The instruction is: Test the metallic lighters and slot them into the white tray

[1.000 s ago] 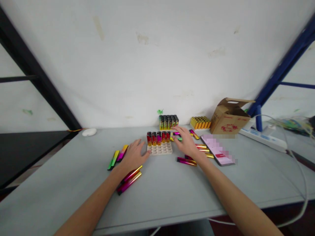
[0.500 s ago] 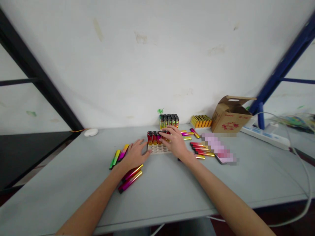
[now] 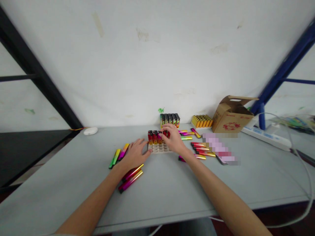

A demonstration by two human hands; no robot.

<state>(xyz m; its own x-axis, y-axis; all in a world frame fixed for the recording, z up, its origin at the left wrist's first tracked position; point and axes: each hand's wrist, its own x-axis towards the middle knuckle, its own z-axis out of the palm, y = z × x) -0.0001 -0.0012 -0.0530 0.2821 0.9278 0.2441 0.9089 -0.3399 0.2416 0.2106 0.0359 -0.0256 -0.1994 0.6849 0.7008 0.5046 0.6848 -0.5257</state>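
A pale tray with round holes [image 3: 159, 148] lies mid-table, its back rows filled with upright red lighters [image 3: 153, 137]. My left hand [image 3: 135, 153] rests at the tray's left edge, fingers spread, holding nothing. Over the right part of the tray is my right hand [image 3: 172, 137], its thumb and fingertips closed around the top of a lighter in the back rows; which colour is hard to tell. Green and pink lighters [image 3: 115, 159] lie left of my left hand, and two magenta-gold lighters [image 3: 131, 181] lie below it. Red-gold lighters [image 3: 203, 149] lie right of my right hand.
Behind the tray stands a block of upright black-topped lighters [image 3: 170, 120]. Orange-yellow cylinders [image 3: 202, 121] and an open cardboard box [image 3: 230, 116] are at the back right, near a power strip [image 3: 267, 136]. A blurred pink item [image 3: 220, 148] lies at right; a white case [image 3: 91, 131] at left.
My right hand's fingers have drawn together at the lighter tops, and the hand has shifted slightly. My left hand stays at the tray's edge. The camera view has moved a little.
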